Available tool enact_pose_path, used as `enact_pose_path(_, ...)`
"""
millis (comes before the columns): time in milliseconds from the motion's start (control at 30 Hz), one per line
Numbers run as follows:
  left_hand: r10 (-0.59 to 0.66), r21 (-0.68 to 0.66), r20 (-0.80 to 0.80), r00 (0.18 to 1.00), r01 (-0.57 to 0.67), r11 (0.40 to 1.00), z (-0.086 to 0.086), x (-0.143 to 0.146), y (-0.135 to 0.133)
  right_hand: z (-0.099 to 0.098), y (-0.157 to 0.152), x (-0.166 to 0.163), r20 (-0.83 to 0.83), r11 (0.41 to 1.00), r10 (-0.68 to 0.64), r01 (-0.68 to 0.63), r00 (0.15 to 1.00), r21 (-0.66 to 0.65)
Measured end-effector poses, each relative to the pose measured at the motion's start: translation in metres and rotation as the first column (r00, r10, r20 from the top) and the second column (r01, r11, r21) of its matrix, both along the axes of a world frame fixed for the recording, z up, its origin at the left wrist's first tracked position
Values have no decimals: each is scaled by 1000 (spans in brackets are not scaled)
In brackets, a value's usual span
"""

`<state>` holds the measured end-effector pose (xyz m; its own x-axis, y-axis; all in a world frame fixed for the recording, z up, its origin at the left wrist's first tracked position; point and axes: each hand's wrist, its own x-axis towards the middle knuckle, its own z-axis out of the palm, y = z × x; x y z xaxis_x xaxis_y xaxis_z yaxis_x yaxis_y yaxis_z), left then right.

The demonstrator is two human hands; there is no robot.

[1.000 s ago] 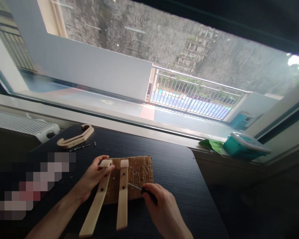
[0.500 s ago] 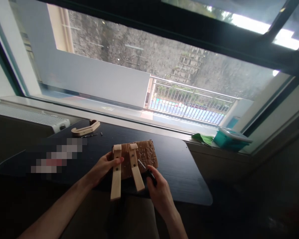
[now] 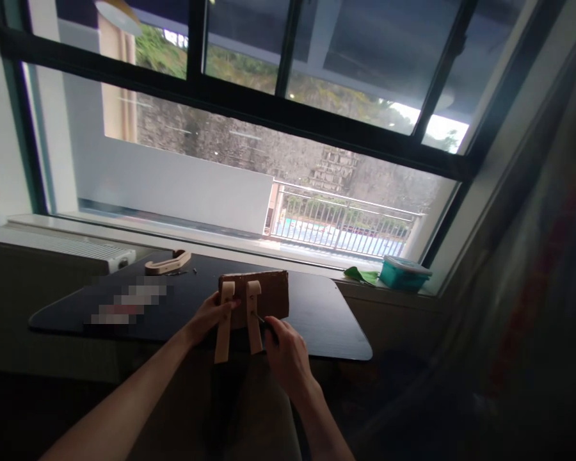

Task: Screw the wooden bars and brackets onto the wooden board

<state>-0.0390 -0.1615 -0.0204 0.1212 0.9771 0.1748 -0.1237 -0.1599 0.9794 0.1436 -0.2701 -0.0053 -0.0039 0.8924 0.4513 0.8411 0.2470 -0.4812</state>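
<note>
A brown perforated board (image 3: 267,289) with two pale wooden strips (image 3: 223,323) fixed to it is tilted up above the near edge of the black table (image 3: 317,314). My left hand (image 3: 208,317) grips the left wooden strip near its top. My right hand (image 3: 285,352) is closed round a small dark-handled screwdriver (image 3: 264,322), whose tip points at the right strip (image 3: 254,317).
A curved wooden handle (image 3: 167,262) and small metal bits lie at the table's far left. A radiator (image 3: 52,246) runs under the window sill. A teal box (image 3: 404,273) and a green cloth (image 3: 360,275) sit on the sill at the right.
The view has pulled back and tilted up, showing more window. The board with its strips has been lifted from lying flat on the table to standing tilted, both hands still on it.
</note>
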Motion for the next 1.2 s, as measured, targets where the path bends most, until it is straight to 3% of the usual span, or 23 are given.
enact_pose_path(267, 58, 77, -15, 998, -56, 995, -5, 6, 1, -3, 0, -4, 121, 998, -57, 55, 991, 23)
enact_pose_path(533, 36, 73, -33, 999, -34, 997, -8, 4, 1, 13, -5, -7, 488, 998, -42, 61, 872, -24)
enact_pose_path(833, 32, 93, -9, 999, -31, 995, -27, 3, 12, 18, -4, -15, 500, 996, -44, 76, 865, -44)
enact_pose_path(1033, 42, 103, 6, 999, -42, 994, -26, 4, 6, 12, -3, -20, 429, 983, -124, 170, 895, -72)
enact_pose_path(1200, 50, 120, 16, 999, -52, 991, -25, 4, 5, 21, -4, -21, 417, 980, -129, 180, 900, -85)
